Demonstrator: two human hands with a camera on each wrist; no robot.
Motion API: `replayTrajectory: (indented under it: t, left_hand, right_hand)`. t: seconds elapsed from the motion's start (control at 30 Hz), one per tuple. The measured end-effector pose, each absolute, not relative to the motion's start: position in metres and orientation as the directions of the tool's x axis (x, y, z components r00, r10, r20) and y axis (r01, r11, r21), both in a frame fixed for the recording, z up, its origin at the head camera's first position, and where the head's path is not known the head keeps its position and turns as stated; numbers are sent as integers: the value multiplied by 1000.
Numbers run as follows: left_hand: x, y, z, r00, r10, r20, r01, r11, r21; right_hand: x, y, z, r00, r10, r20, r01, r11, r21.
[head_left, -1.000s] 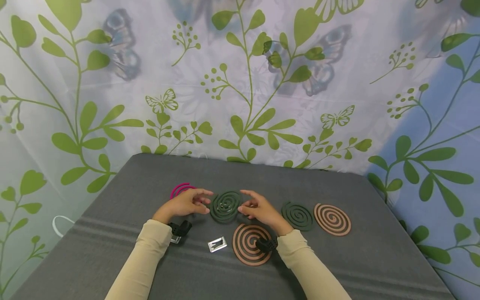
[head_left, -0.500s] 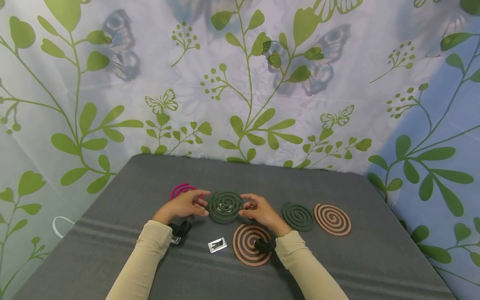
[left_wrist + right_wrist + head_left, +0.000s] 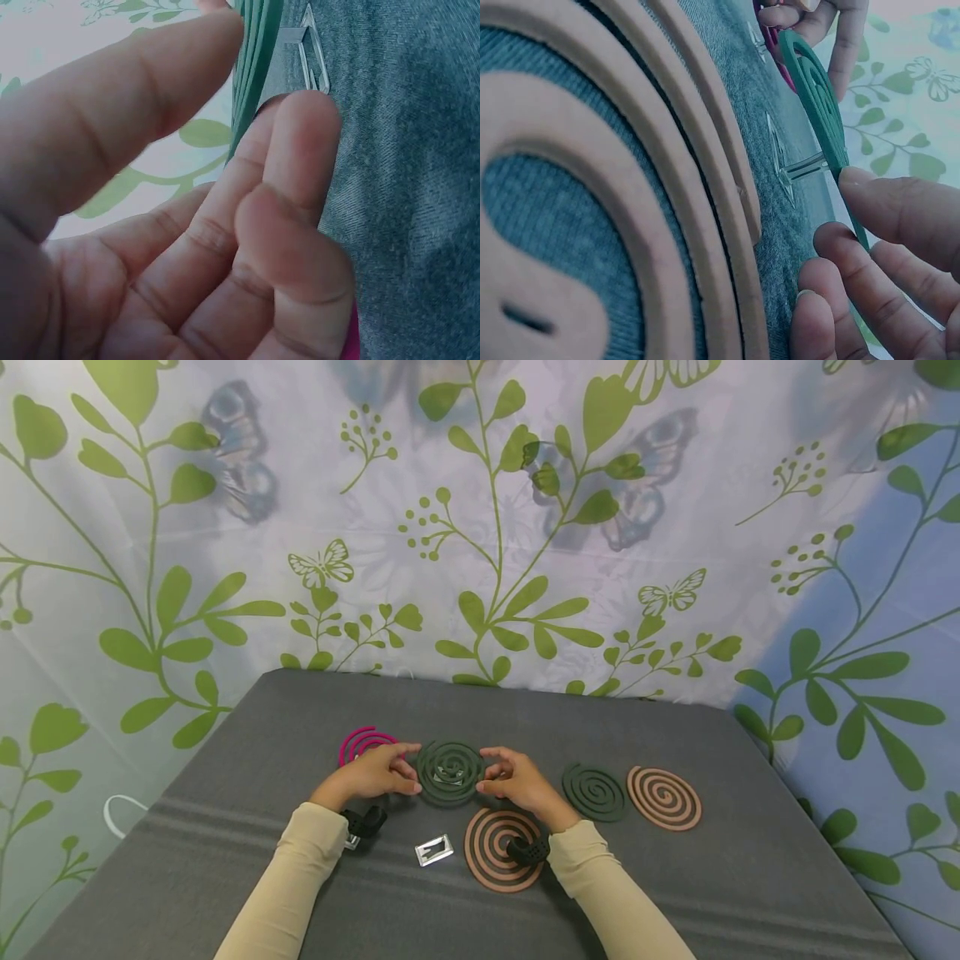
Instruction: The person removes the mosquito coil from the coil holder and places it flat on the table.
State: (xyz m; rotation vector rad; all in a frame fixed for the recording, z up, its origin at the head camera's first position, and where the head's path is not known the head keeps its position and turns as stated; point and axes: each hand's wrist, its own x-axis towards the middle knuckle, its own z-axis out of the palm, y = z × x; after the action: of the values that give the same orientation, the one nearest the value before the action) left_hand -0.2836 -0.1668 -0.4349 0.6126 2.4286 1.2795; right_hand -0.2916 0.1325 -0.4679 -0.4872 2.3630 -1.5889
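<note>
The left hand (image 3: 375,774) and the right hand (image 3: 522,782) pinch opposite edges of a green coil (image 3: 453,762), held between them above the table (image 3: 750,877). Beneath it is a metal stand (image 3: 778,165), its prong reaching up to the coil. A pink coil (image 3: 343,746) lies partly behind the left hand; a brown coil (image 3: 649,255) lies under the right wrist. Another green coil (image 3: 600,792) lies farther right of the right hand.

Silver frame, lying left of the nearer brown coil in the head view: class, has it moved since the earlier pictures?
No. Judged against the nearer brown coil, the silver frame keeps the same place, with the same gap between them.
</note>
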Motion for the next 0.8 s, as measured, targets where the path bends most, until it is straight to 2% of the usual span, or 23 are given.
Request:
replayTrajectory:
  t: [0.27,0.8]
  left_hand:
    - [-281,-167,-431,-861,499,-100,172,470,866]
    - [-279,-163,-421,-863,503,-53,190,418,888]
  right_hand:
    - [-289,131,-465,-925,-381,0,-134,326,-936]
    - [-280,140,-460,-912,-401,84,-202,262,-944]
